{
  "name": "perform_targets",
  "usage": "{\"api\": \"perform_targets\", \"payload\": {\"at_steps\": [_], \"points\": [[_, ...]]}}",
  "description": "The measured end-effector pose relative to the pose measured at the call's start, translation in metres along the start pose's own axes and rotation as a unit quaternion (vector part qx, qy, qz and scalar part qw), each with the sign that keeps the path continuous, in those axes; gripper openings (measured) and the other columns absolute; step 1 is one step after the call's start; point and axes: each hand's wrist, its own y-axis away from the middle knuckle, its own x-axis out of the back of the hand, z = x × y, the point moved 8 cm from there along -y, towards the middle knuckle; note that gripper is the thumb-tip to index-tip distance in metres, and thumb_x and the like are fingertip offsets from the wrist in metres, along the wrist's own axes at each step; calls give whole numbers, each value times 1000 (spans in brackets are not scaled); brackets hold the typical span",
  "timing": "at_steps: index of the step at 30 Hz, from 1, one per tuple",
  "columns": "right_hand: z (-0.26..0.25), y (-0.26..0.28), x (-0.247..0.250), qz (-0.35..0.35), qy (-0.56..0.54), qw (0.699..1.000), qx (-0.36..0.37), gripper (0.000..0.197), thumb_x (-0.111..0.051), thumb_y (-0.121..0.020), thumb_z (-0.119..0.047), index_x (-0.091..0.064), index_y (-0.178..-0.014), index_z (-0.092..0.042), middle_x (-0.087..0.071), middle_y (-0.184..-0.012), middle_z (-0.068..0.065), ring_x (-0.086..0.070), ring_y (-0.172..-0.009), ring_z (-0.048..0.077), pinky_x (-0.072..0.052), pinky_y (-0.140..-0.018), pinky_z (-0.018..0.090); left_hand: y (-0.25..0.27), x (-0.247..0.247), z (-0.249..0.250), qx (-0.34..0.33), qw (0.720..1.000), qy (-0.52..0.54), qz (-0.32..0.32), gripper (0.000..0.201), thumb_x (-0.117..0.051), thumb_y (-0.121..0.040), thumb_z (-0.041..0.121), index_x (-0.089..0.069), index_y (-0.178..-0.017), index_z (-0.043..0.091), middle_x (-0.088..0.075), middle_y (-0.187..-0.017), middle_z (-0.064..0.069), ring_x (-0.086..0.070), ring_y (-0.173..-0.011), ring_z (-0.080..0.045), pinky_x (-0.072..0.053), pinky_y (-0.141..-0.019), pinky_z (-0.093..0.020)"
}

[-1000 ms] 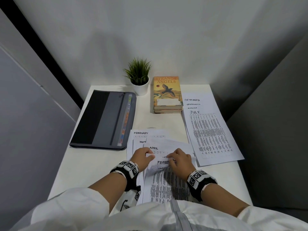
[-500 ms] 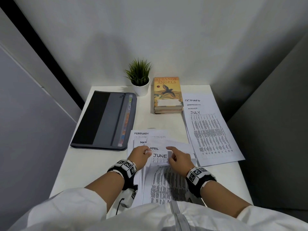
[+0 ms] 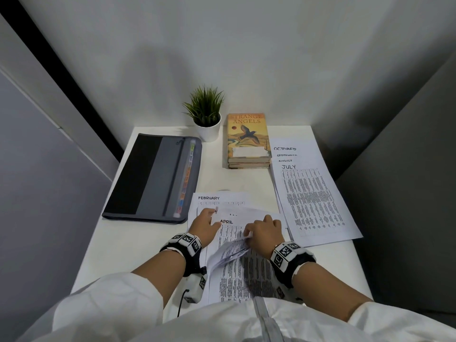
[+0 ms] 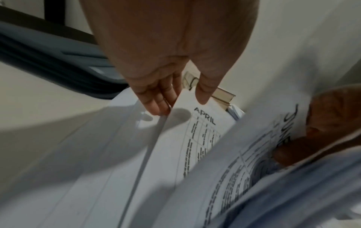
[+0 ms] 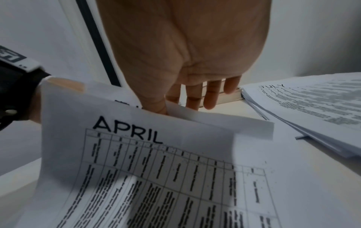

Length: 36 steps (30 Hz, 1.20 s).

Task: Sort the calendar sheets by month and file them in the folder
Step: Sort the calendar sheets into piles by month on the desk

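At the left of the white table (image 3: 128, 243) lies the grey and black folder (image 3: 153, 176), closed and flat, well apart from the hands. Just right of it the left hand (image 3: 203, 224) pinches the top left corner of the APRIL sheet (image 3: 228, 224) between thumb and fingers, lifting it off the FEBRUARY sheet (image 3: 209, 198) beneath. The right hand (image 3: 265, 232) grips a curled sheet (image 3: 229, 253) folded down toward the person, thumb on top, other fingers loosely extended. Behind stand a potted plant (image 3: 206, 112) and stacked books (image 3: 246, 138). Furthest right rests the JULY pile (image 3: 313, 201), fanned under October.
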Motion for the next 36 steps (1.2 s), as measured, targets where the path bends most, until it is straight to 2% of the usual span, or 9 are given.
{"api": "perform_targets", "payload": {"at_steps": [2, 5, 10, 12, 15, 18, 24, 28, 36], "points": [[-5, 0, 0, 3, 25, 999, 24, 19, -54, -87, -35, -67, -99, -30, -59, -102, -4, -39, -109, 25, -25, -89, 40, -1, -1, 1, -10, 1000, -21, 2, 12, -57, -94, 24, -54, -90, 14, -51, -81, -2, -48, -72, -18, -35, -62, -26], [-10, 1, 5, 36, 7, 997, 67, 25, -56, -86, -31, -69, -106, -23, -54, -120, -2, -40, -118, 25, -29, -96, 38, -2, -3, 3, -23, 999, -34, 7, 40, -56, -94, 22, -32, -63, 17, -33, -63, 0, -31, -58, -15, -23, -54, -29], [-11, 6, 6, 51, -70, 992, 94, 26, -59, -86, -30, -72, -107, -20, -52, -133, -2, -42, -125, 20, -34, -99, 31, 1, -7, -3, -9, 999, -32, 3, 35, -64, -90, 24, -43, -63, 16, -45, -63, 0, -41, -57, -13, -33, -55, -26], [-10, 8, 7, 61, -90, 990, 94, 23, -61, -86, -31, -73, -101, -17, -56, -119, -1, -50, -112, 19, -40, -91, 29, 2, -9, -9, 7, 1000, -7, -5, 16, -67, -88, 26, -63, -85, 11, -62, -79, -5, -57, -70, -17, -44, -66, -28], [-10, 10, 8, 60, -115, 987, 96, 19, -63, -85, -31, -72, -89, -14, -55, -102, -1, -55, -92, 19, -42, -76, 28, 6, -11, -13, 20, 999, 25, -3, 49, -68, -88, 34, -56, -127, 7, -64, -99, -8, -61, -92, -22, -46, -80, -32], [-11, 13, 8, 60, -133, 983, 107, 18, -64, -85, -28, -69, -81, -12, -49, -94, 0, -55, -79, 23, -37, -67, 26, 5, -6, -8, 18, 998, 57, 16, 55, -58, -93, 42, -50, -135, 8, -57, -131, -5, -54, -118, -20, -40, -95, -28], [-15, 15, 10, 58, -150, 979, 125, 13, -66, -82, -22, -74, -84, -12, -53, -130, -1, -63, -90, 23, -47, -83, 27, 4, 1, 2, -37, 998, 34, 44, 22, -63, -90, 17, -64, -85, -4, -56, -53, 11, -44, -47, 4, -31, -48, -8], [-17, 15, 8, 54, -136, 981, 131, 15, -65, -83, -23, -75, -91, -15, -60, -121, -1, -56, -101, 22, -44, -89, 32, 7, -6, 0, -22, 997, 80, 7, 22, -72, -83, 17, -57, -72, 6, -54, -60, 4, -46, -57, -16, -38, -56, -23], [-18, 17, 14, 56, -134, 981, 129, 13, -63, -83, -20, -71, -78, -11, -57, -86, 2, -56, -82, 23, -44, -71, 30, 8, 4, 20, -43, 998, 24, 34, 46, -59, -93, 25, -28, -60, 21, -28, -59, 2, -27, -57, -15, -22, -54, -29]]}}
